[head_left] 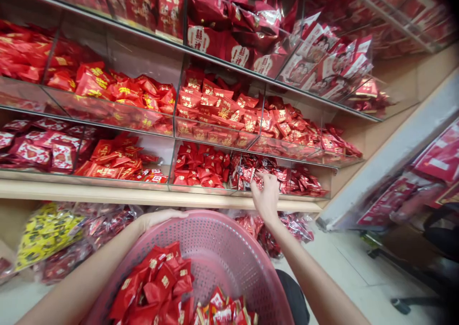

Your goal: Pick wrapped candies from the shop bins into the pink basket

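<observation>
A pink perforated plastic basket (pixel 236 258) is in front of me at the bottom. It holds red wrapped packets with gold print (pixel 158 282) and a smaller heap of red and gold wrapped sweets (pixel 225 310). My left hand (pixel 161 218) grips the basket's far left rim, its fingers over the edge. My right hand (pixel 266 198) reaches over the front panel of a bottom-shelf bin. Its fingers are curled but apart, with the tips at dark red and white wrapped sweets (pixel 247 172); I see nothing held between them.
Clear-fronted shelf bins hold red packets (pixel 211 105) above. A pale wooden ledge (pixel 107 191) runs below them. Underneath lie bagged goods, among them a yellow bag (pixel 48 234). On the right are a wall edge (pixel 387 157), hanging red packages (pixel 437 152) and a chair caster (pixel 400 306).
</observation>
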Tool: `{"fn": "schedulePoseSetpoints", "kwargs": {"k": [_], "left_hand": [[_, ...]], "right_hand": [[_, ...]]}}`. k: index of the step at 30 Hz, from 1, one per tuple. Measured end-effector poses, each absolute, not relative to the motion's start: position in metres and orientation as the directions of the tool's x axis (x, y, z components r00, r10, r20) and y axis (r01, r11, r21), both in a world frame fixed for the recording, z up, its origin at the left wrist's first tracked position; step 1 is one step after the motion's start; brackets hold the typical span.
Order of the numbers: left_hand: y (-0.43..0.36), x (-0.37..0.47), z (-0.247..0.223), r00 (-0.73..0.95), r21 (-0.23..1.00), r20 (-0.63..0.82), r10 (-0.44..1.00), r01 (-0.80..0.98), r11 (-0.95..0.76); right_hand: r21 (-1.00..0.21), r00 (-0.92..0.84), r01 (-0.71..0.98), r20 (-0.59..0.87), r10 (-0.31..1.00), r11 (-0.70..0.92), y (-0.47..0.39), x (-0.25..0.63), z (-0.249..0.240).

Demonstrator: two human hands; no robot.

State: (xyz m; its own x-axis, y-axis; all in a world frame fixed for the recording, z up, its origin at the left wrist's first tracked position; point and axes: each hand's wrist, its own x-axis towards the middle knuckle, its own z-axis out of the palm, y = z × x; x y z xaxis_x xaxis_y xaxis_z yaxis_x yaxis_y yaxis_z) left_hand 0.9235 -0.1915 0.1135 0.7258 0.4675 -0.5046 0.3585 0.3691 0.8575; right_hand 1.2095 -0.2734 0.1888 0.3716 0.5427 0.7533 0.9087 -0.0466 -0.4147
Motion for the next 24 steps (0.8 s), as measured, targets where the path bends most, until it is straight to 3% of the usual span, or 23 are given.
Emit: {"fn": "schedulePoseSetpoints", "kwargs": {"k": [3,6,12,18,20,24], "left_hand": [[-0.190,0.923,0.111,0.795,0.821,-0.503,0.340,0.316,0.476],[-0.189,0.922,0.111,0.797,0.811,-0.498,0.342,0.289,0.509],[-0.190,0.921,0.114,0.804,0.788,-0.503,0.318,0.275,0.552],[-0.183,0.920,0.106,0.797,0.784,-0.518,0.309,0.298,0.545],[-0.180,0.920,0.103,0.795,0.792,-0.514,0.322,0.296,0.533],[-0.180,0.922,0.100,0.804,0.812,-0.486,0.342,0.270,0.518]], "right_hand": [[-0.439,0.484,0.869,0.659,0.575,-0.229,-0.251,1.224,0.206],[-0.522,0.547,0.816,0.557,0.624,-0.249,-0.235,1.230,0.207],[-0.601,0.483,0.797,0.695,0.533,0.061,-0.232,1.235,0.202],[-0.614,0.462,0.741,0.761,0.455,0.273,-0.297,1.225,0.217],[-0.638,0.452,0.718,0.731,0.511,0.278,-0.324,1.213,0.211],[-0.763,0.284,0.599,0.486,0.826,0.243,-0.349,1.180,0.167]]}}
